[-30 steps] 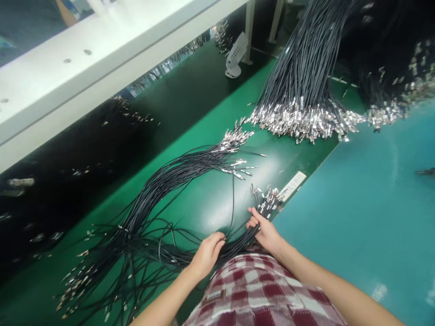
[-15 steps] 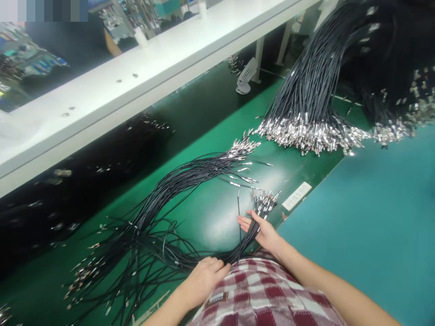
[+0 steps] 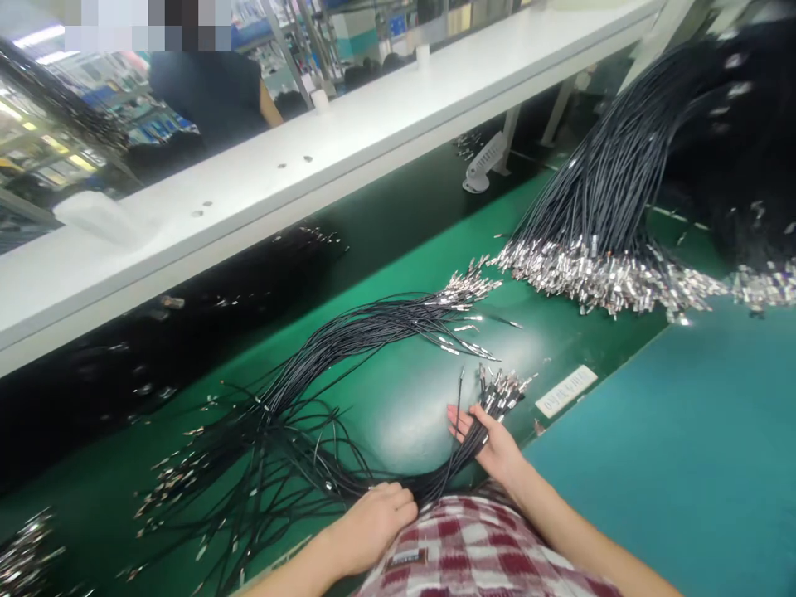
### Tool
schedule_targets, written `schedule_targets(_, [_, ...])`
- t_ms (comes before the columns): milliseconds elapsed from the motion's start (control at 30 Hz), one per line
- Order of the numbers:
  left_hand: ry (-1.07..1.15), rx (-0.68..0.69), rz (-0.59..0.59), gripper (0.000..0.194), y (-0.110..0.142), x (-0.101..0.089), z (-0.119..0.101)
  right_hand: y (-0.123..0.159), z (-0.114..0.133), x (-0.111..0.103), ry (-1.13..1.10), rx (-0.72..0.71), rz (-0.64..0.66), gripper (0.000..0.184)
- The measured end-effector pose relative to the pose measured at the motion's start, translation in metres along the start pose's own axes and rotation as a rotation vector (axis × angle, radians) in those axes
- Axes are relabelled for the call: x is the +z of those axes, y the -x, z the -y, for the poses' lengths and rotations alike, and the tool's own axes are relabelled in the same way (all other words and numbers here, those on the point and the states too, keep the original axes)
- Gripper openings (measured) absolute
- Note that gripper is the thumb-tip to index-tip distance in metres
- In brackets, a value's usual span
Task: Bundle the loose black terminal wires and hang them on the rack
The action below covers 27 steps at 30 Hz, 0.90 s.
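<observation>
A bundle of thin black cables with silvery metal terminals (image 3: 507, 391) curves along the front of the green table. My right hand (image 3: 498, 454) cradles it just below the terminals, thumb across the cables and fingertips stretched out beyond; one cable stands apart near those fingers. Farther back along the same bundle, my left hand (image 3: 381, 521) lies over it with its fingers curled down, close to the checked garment; its fingertips are partly hidden. Behind both hands, another bundle of black cables (image 3: 348, 332) spreads on the table, meeting the first in a tangle at the left.
A large heap of black cables (image 3: 615, 182) hangs at the right, terminals fanned over the table. A white shelf (image 3: 373, 124) crosses above the table, with dark cables beneath it. A written label (image 3: 565, 391) sticks near the table's edge. Beyond the shelf is a person (image 3: 208, 95).
The camera view has turned, so the scene sits farther right and lower. Both hands keep nearly the same places on the cable bundle.
</observation>
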<state>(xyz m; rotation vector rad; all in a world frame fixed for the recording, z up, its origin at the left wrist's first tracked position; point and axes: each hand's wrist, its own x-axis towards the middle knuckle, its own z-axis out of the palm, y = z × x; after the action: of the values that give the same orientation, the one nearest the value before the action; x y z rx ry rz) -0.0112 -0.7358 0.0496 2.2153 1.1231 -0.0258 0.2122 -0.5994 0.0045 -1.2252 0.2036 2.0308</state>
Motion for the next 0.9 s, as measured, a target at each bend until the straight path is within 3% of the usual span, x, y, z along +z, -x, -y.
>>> schedule_targets(67, [0.146, -0.102, -0.026, 0.015, 0.001, 0.005, 0.001, 0.004, -0.002, 0.002, -0.053, -0.037, 0.022, 0.021])
schedule_targets(200, [0.672, -0.501, -0.015, 0.006, -0.009, 0.014, 0.022, 0.009, -0.007, -0.013, -0.101, -0.130, 0.134, 0.043])
schedule_targets(300, [0.893, -0.579, 0.028, 0.009, -0.028, -0.007, 0.060, 0.001, -0.007, -0.031, -0.010, -0.156, 0.165, 0.048])
schedule_targets(367, [0.715, -0.600, -0.156, 0.008, -0.048, -0.038, 0.090, -0.008, -0.006, -0.042, 0.054, -0.102, 0.173, 0.056])
schedule_targets(433, [0.338, -0.662, -0.412, 0.017, -0.073, -0.070, 0.120, -0.016, -0.005, -0.049, 0.071, -0.038, 0.177, 0.065])
schedule_targets(467, [0.143, -0.694, -0.483, 0.022, -0.086, -0.084, 0.134, -0.019, -0.004, -0.051, 0.065, -0.024, 0.182, 0.065])
schedule_targets(500, [-0.013, -0.719, -0.501, 0.027, -0.098, -0.096, 0.146, -0.022, -0.004, -0.051, 0.059, -0.020, 0.188, 0.064])
schedule_targets(567, [-0.186, -0.749, -0.430, 0.029, -0.121, -0.107, 0.167, -0.022, -0.003, -0.048, 0.047, -0.034, 0.189, 0.062])
schedule_targets(667, [-0.226, -0.747, -0.332, 0.024, -0.140, -0.105, 0.185, -0.015, -0.003, -0.036, -0.029, -0.038, 0.150, 0.056])
schedule_targets(800, [-0.255, -0.705, -0.282, 0.016, -0.132, -0.103, 0.181, -0.002, 0.000, -0.019, -0.195, -0.006, 0.042, 0.050])
schedule_targets(900, [-0.255, -0.685, -0.342, 0.018, -0.113, -0.110, 0.163, 0.001, 0.004, -0.015, -0.241, 0.010, 0.009, 0.050])
